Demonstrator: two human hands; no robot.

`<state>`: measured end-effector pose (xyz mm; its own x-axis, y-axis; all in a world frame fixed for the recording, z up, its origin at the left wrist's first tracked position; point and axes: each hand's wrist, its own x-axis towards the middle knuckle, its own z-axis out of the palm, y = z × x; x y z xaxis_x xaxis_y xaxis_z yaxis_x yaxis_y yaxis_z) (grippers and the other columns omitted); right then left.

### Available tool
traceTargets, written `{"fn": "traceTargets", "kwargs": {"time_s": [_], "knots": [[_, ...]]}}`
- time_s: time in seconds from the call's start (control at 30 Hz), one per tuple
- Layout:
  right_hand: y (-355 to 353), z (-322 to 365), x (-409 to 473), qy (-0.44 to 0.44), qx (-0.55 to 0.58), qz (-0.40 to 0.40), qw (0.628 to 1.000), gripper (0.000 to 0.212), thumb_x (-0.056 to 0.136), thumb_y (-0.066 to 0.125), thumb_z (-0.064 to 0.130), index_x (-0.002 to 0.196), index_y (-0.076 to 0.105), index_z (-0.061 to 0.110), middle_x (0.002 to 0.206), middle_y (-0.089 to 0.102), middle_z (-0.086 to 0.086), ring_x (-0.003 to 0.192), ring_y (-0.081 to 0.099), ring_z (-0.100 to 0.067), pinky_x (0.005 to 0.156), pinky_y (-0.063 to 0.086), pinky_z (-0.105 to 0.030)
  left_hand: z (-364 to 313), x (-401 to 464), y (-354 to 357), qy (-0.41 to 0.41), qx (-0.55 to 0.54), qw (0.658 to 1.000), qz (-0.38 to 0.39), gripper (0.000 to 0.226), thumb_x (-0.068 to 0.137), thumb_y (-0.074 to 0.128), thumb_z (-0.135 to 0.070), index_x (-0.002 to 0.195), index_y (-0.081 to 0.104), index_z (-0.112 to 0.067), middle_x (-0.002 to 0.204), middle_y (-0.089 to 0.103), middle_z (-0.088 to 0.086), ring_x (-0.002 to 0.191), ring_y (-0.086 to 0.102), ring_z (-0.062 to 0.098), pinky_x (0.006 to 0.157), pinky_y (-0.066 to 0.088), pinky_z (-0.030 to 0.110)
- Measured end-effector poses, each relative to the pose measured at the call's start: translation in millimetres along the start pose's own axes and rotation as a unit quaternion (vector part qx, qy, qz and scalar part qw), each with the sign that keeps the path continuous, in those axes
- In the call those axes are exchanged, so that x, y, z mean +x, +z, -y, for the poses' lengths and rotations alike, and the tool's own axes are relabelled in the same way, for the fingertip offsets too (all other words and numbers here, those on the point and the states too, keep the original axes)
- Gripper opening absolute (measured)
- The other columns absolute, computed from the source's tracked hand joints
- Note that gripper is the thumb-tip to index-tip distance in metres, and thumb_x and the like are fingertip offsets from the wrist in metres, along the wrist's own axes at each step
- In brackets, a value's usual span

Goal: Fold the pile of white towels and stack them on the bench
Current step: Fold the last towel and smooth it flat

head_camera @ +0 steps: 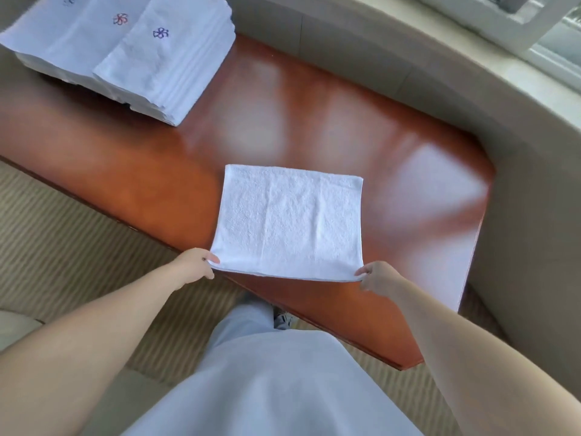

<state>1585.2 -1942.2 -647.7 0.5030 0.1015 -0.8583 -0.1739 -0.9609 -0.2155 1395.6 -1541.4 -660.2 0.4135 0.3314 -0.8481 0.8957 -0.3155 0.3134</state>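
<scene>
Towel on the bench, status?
Both hands pinching near corners: left hand, right hand. Towel flat on bench. Nothing in the way.

Your arms reach forward and down; your left hand [195, 265] and right hand [379, 276] each pinch a near corner of the towel [289, 220].

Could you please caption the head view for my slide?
Left hand and right hand pinch a white towel's near corners on the bench.
</scene>
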Motion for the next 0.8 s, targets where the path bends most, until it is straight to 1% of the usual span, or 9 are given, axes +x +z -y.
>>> {"fn": "traceTargets", "kwargs": {"time_s": [0.07, 0.1, 0.17, 0.23, 0.3, 0.4, 0.5, 0.67, 0.8], "knots": [[0, -2, 4, -0.024, -0.001, -0.039, 0.999, 0.027, 0.09, 0.064, 0.005, 0.114, 0.073, 0.014, 0.085, 0.066, -0.004, 0.07, 0.059, -0.02, 0.063, 0.046, -0.025, 2, 2, -2, 0.043, 0.005, 0.999, -0.031, 0.023, 0.091, 0.073, -0.005, 0.108, 0.071, -0.02, 0.12, 0.061, 0.008, 0.102, 0.06, 0.023, 0.076, 0.047, 0.025], [0, -3, 6, -0.037, 0.0, -0.059, 0.998, 0.024, 0.091, 0.061, 0.008, 0.111, 0.073, 0.016, 0.083, 0.066, -0.002, 0.067, 0.058, -0.018, 0.061, 0.045, -0.024, 1, 3, -4, 0.064, 0.0, 0.997, -0.045, 0.017, 0.092, 0.072, -0.009, 0.104, 0.072, -0.021, 0.117, 0.064, 0.008, 0.1, 0.062, 0.025, 0.072, 0.046, 0.024], [-4, -1, 9, -0.067, -0.006, -0.098, 0.993, 0.019, 0.094, 0.062, 0.017, 0.109, 0.073, 0.02, 0.079, 0.065, 0.006, 0.063, 0.058, -0.015, 0.057, 0.043, -0.024, -4, 4, -12, 0.103, -0.01, 0.992, -0.068, 0.009, 0.094, 0.071, -0.016, 0.1, 0.073, -0.023, 0.107, 0.069, 0.005, 0.101, 0.065, 0.027, 0.073, 0.046, 0.026], [-13, 1, 11, -0.09, -0.011, -0.13, 0.987, 0.016, 0.096, 0.064, 0.025, 0.109, 0.072, 0.025, 0.082, 0.064, 0.012, 0.067, 0.06, -0.012, 0.057, 0.041, -0.024, -13, 5, -23, 0.135, -0.009, 0.988, -0.081, 0.006, 0.096, 0.069, -0.024, 0.1, 0.075, -0.025, 0.101, 0.072, 0.001, 0.099, 0.067, 0.024, 0.077, 0.048, 0.03], [-24, 5, 15, -0.1, -0.008, -0.149, 0.984, 0.015, 0.097, 0.062, 0.027, 0.108, 0.072, 0.028, 0.084, 0.065, 0.011, 0.07, 0.06, -0.013, 0.058, 0.041, -0.026, -23, 7, -36, 0.161, 0.009, 0.983, -0.089, 0.009, 0.099, 0.066, -0.031, 0.102, 0.074, -0.028, 0.094, 0.072, -0.001, 0.091, 0.067, 0.022, 0.074, 0.046, 0.032], [-40, 15, 22, -0.097, -0.005, -0.164, 0.982, 0.014, 0.097, 0.056, 0.029, 0.101, 0.069, 0.033, 0.081, 0.064, 0.012, 0.068, 0.059, -0.012, 0.057, 0.04, -0.027, -43, 14, -55, 0.186, 0.061, 0.975, -0.103, 0.016, 0.102, 0.058, -0.033, 0.11, 0.071, -0.03, 0.087, 0.067, -0.002, 0.082, 0.064, 0.021, 0.068, 0.043, 0.032], [-54, 30, 30, -0.092, 0.002, -0.174, 0.98, 0.016, 0.096, 0.051, 0.027, 0.094, 0.067, 0.03, 0.079, 0.066, 0.009, 0.07, 0.06, -0.015, 0.055, 0.04, -0.027, -65, 23, -72, 0.201, 0.102, 0.968, -0.112, 0.02, 0.104, 0.052, -0.035, 0.11, 0.071, -0.029, 0.088, 0.068, 0.002, 0.087, 0.065, 0.028, 0.068, 0.043, 0.035], [-80, 61, 52, -0.083, 0.029, -0.196, 0.977, 0.019, 0.096, 0.049, 0.024, 0.078, 0.055, 0.028, 0.08, 0.071, 0.006, 0.071, 0.061, -0.014, 0.055, 0.038, -0.027, -96, 45, -100, 0.207, 0.104, 0.965, -0.124, 0.019, 0.103, 0.053, -0.037, 0.102, 0.07, -0.029, 0.084, 0.07, -0.003, 0.085, 0.067, 0.023, 0.077, 0.054, 0.045], [-102, 86, 73, -0.075, 0.078, -0.2, 0.974, 0.014, 0.093, 0.047, 0.021, 0.086, 0.06, 0.023, 0.08, 0.072, 0.004, 0.072, 0.068, -0.018, 0.057, 0.042, -0.026, -116, 70, -115, 0.202, 0.099, 0.965, -0.137, 0.018, 0.103, 0.053, -0.04, 0.104, 0.068, -0.031, 0.083, 0.069, -0.007, 0.081, 0.067, 0.018, 0.075, 0.054, 0.041]]}}
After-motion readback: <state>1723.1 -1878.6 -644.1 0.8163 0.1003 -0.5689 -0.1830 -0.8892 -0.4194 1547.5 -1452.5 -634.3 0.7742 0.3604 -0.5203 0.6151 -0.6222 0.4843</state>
